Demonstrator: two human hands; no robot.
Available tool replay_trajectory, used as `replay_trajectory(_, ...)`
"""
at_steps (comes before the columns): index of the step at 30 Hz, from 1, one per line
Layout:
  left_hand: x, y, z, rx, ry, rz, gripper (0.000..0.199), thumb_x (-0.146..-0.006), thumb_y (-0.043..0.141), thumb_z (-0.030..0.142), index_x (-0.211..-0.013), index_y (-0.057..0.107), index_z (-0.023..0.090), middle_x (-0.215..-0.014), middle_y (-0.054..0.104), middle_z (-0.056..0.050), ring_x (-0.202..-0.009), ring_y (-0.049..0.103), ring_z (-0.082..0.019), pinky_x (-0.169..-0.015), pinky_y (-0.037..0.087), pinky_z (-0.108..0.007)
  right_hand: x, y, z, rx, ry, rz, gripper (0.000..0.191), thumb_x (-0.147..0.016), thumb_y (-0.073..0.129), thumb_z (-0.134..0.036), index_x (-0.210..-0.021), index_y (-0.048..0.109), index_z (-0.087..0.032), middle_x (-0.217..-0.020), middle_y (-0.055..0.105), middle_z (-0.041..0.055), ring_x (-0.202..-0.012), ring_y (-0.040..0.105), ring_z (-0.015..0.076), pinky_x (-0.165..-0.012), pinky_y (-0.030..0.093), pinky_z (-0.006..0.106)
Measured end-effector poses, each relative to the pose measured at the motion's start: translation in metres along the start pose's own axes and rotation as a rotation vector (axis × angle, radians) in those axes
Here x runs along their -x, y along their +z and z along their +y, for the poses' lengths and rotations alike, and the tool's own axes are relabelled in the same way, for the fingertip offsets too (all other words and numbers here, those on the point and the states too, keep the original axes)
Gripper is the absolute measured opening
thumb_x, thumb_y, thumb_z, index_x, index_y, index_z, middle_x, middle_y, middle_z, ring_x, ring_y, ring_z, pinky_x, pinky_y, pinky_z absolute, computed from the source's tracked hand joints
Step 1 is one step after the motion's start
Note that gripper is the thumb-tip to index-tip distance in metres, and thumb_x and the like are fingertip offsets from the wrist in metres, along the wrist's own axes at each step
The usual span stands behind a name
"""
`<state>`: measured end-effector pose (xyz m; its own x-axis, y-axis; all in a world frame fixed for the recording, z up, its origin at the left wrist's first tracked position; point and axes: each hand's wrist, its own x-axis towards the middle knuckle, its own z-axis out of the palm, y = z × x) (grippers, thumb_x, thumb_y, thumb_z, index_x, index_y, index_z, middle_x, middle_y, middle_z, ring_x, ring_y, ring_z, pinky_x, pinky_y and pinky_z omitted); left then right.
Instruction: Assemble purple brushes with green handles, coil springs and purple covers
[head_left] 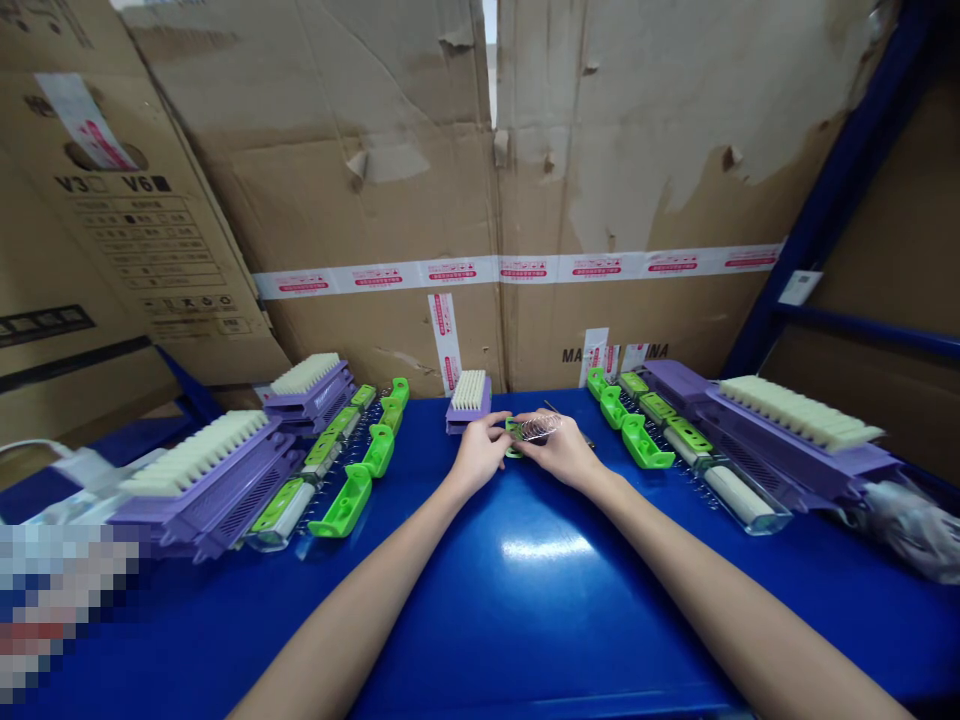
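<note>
Both hands meet near the far middle of the blue table point(480, 600). My left hand point(482, 452) has its fingers closed on a small green part point(513, 432). My right hand point(564, 450) touches the same part from the right, its fingers closed round a thin metal coil spring point(538, 428). A dark thin rod lies partly hidden behind my right hand. Just behind my left hand stands a purple piece with cream bristles point(470, 392).
Purple bristled pieces point(202, 455) and curved green parts point(346, 503) line the left side. More purple pieces point(799, 412), green parts point(646, 445) and a clear box point(742, 497) are on the right. Cardboard point(375, 200) rises behind; blue posts point(832, 180) stand right.
</note>
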<state>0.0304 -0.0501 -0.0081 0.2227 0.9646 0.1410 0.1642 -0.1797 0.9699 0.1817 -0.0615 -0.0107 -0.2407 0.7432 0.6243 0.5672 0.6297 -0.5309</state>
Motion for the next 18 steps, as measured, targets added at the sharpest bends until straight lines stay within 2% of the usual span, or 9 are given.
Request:
replay_trajectory(3, 0.002, 0.0, 0.001, -0.048, 0.015, -0.024, 0.042, -0.075, 0.048, 0.005, -0.116, 0.054, 0.006, -0.056, 0.058, 0.005, -0.033, 0.044, -0.004, -0.036, 0.035, -0.015, -0.001, -0.006, -0.002, -0.044, 0.01, -0.058, 0.018, -0.074, 0.064, -0.02, -0.091, 0.069, -0.018, -0.082, 0.064, 0.0043, -0.071, 0.061, 0.0139, -0.07, 0.047, 0.025)
replay_trajectory(7, 0.003, 0.001, 0.003, -0.068, 0.004, -0.037, 0.04, -0.075, 0.047, 0.005, -0.115, 0.054, 0.006, -0.059, 0.061, 0.003, -0.035, 0.044, -0.003, -0.037, 0.036, -0.015, -0.001, -0.009, -0.003, -0.081, 0.018, -0.092, 0.016, -0.072, 0.064, -0.016, -0.088, 0.069, -0.017, -0.081, 0.062, 0.0034, -0.07, 0.059, 0.0124, -0.068, 0.046, 0.023)
replay_trajectory(12, 0.0, -0.001, 0.002, -0.052, -0.015, -0.084, 0.036, -0.076, 0.048, 0.007, -0.112, 0.055, 0.006, -0.061, 0.061, 0.002, -0.036, 0.045, -0.004, -0.039, 0.036, -0.016, -0.001, -0.007, -0.002, -0.092, 0.015, -0.057, 0.01, -0.074, 0.064, -0.018, -0.083, 0.068, -0.017, -0.078, 0.062, 0.0031, -0.069, 0.058, 0.0126, -0.068, 0.045, 0.024)
replay_trajectory(18, 0.0, -0.003, 0.003, -0.086, 0.029, -0.15, 0.045, -0.072, 0.05, 0.005, -0.117, 0.052, 0.005, -0.063, 0.062, 0.001, -0.042, 0.047, -0.006, -0.043, 0.038, -0.018, 0.0, -0.002, 0.01, -0.049, 0.007, -0.028, 0.01, -0.073, 0.066, -0.022, -0.082, 0.065, -0.019, -0.08, 0.063, 0.0023, -0.074, 0.059, 0.0144, -0.071, 0.044, 0.026)
